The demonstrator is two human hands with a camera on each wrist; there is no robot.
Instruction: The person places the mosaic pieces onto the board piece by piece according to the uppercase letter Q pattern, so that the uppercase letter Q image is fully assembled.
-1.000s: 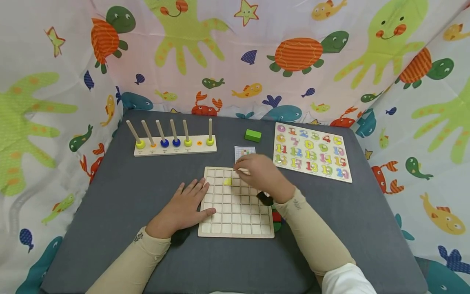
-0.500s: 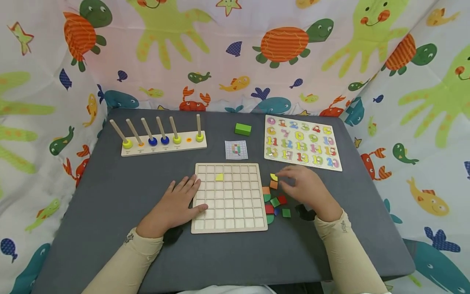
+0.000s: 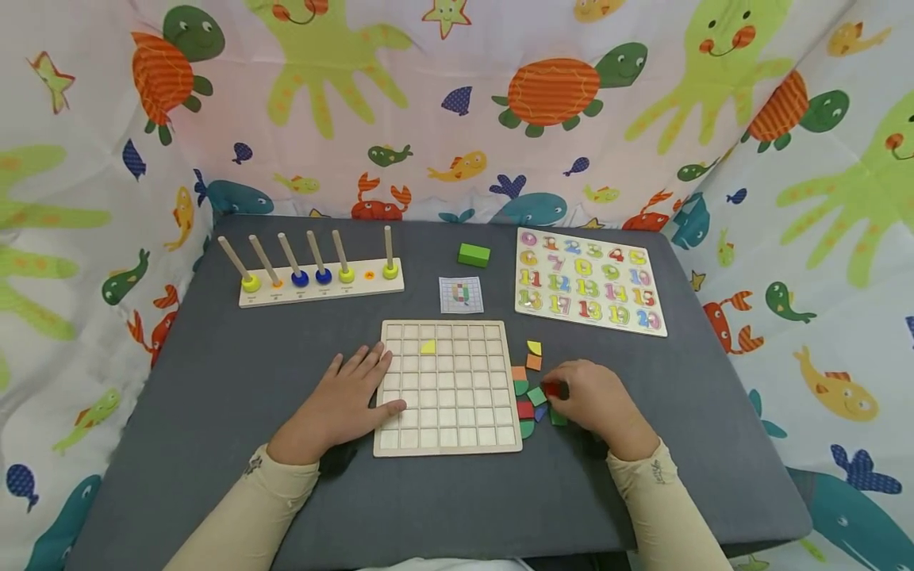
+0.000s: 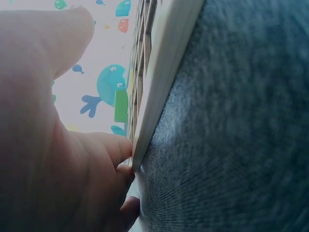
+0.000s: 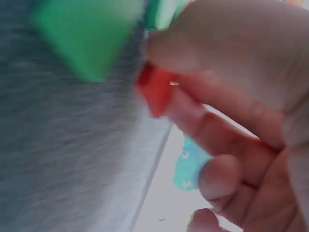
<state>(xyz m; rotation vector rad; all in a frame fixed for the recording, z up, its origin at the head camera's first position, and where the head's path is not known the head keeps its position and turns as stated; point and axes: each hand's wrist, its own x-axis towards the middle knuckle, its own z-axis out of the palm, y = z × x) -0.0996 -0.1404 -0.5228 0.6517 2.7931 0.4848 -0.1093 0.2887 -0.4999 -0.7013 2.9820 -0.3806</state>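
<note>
Person's left hand (image 3: 343, 412) is just spread on the left edge of a square pale-wood grid board (image 3: 448, 418), right hand (image 3: 598, 406) pinching a small red block (image 5: 157, 92) near its right side

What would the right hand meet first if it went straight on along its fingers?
Probably the green square tile just beyond the red tile that the right hand pinches, with the wooden board farther along that line. Height is unclear in the head view, so it might pass over.
</note>
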